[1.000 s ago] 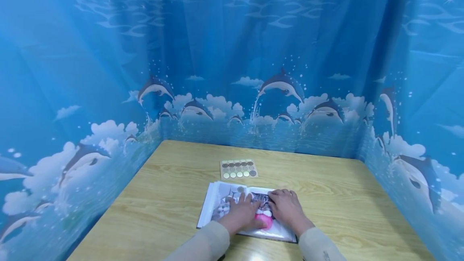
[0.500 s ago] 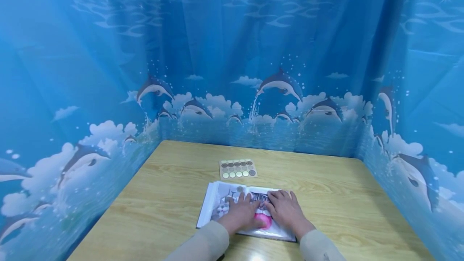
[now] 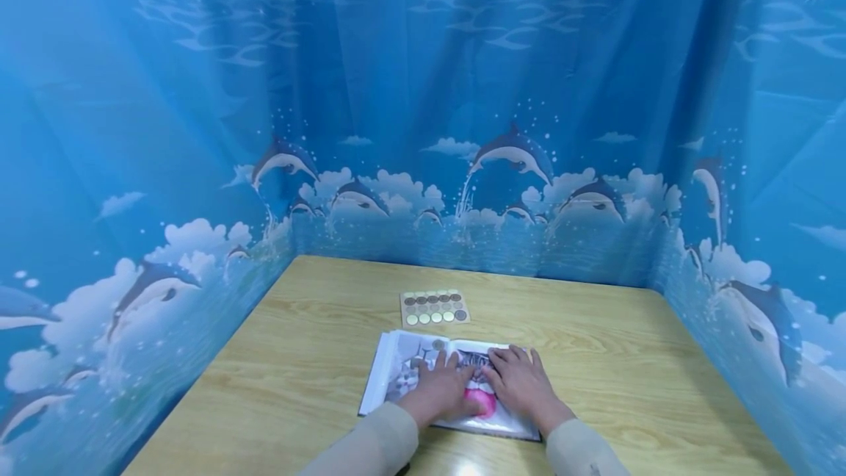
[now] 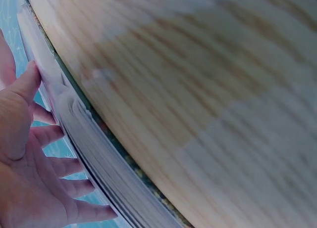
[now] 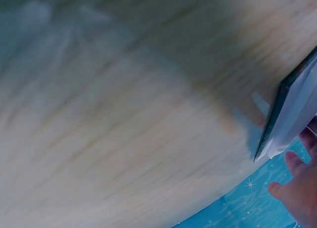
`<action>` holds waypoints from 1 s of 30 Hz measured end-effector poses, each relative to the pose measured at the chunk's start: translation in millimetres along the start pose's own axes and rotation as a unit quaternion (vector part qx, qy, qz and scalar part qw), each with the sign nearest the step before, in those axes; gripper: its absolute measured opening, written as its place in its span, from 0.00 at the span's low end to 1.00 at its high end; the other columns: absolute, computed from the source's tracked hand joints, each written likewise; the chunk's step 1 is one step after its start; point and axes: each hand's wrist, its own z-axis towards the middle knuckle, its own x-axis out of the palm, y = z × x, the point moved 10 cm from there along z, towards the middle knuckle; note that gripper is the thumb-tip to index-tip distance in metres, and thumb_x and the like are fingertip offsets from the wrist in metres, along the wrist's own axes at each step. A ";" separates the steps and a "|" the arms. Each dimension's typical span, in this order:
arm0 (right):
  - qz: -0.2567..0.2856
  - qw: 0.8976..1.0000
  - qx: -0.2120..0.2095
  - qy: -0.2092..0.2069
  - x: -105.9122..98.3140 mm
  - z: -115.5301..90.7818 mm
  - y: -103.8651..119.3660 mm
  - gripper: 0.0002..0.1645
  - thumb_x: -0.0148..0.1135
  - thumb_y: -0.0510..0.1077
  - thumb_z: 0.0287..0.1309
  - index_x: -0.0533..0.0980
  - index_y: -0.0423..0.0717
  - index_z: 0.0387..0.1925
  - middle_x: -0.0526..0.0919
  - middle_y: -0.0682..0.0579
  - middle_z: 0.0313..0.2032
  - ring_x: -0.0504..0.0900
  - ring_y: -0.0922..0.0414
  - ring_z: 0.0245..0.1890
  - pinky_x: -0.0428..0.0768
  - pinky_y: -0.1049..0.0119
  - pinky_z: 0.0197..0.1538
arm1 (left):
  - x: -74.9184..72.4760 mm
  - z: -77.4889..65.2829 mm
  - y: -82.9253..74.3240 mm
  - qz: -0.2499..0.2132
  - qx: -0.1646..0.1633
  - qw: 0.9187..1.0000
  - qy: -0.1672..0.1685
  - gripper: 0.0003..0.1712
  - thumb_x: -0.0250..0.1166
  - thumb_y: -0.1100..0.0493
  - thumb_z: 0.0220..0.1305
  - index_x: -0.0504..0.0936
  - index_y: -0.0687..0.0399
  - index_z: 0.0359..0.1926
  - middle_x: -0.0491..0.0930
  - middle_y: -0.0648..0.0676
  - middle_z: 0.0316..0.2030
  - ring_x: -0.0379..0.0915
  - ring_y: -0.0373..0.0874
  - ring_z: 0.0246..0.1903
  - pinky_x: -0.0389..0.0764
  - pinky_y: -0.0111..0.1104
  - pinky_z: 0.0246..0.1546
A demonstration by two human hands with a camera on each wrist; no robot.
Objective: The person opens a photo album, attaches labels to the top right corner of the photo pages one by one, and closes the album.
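Observation:
An open book [image 3: 405,369] with glossy picture pages lies on the table, a pink shape [image 3: 481,402] printed on its right page. My left hand [image 3: 439,391] rests with spread, straight fingers across the middle of the book. On the right page lies my right hand [image 3: 522,384], its fingers also straight, thumb pointing toward the left hand. The left wrist view shows the fingers of the left hand [image 4: 37,173] touching the top of the thick page stack [image 4: 99,149]. In the right wrist view the right hand [image 5: 299,188] is partly cut off beside the book's corner [image 5: 282,119].
Behind the book a flat card [image 3: 435,308] carries rows of round, coin-like discs. A round grey disc shape [image 3: 438,344] shows near the top of the left page. The wooden table [image 3: 297,358] is bounded by a blue dolphin curtain [image 3: 410,94] at the back and sides.
The right hand has shifted slightly, with its fingers spreading and its thumb moving left over the page. The left hand and the book have stayed in place.

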 end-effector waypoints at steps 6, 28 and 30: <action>0.003 1.000 0.017 0.013 -1.9 2.7 -0.5 0.30 0.45 0.59 0.74 0.74 0.44 0.64 0.75 0.45 0.63 0.64 0.39 0.68 0.50 0.31 0.69 | -4.5 -0.4 -2.2 0.016 0.001 1.000 -0.008 0.49 0.62 0.23 0.52 0.68 0.38 0.71 0.63 0.60 0.71 0.53 0.63 0.71 0.57 0.69 0.62; 0.022 0.999 0.010 0.021 -0.2 4.3 -1.3 0.31 0.47 0.59 0.73 0.74 0.42 0.64 0.74 0.43 0.63 0.63 0.39 0.68 0.50 0.32 0.70 | -0.3 1.0 0.6 0.006 -0.004 1.000 0.004 0.50 0.60 0.22 0.53 0.67 0.38 0.72 0.61 0.60 0.72 0.50 0.63 0.72 0.54 0.70 0.63; 0.028 0.999 0.008 0.021 0.9 4.7 -2.1 0.32 0.47 0.60 0.73 0.73 0.41 0.64 0.73 0.43 0.64 0.63 0.39 0.69 0.50 0.33 0.70 | 0.2 0.7 0.3 0.001 -0.003 1.000 0.007 0.50 0.59 0.22 0.53 0.67 0.38 0.72 0.60 0.60 0.72 0.50 0.63 0.72 0.53 0.70 0.63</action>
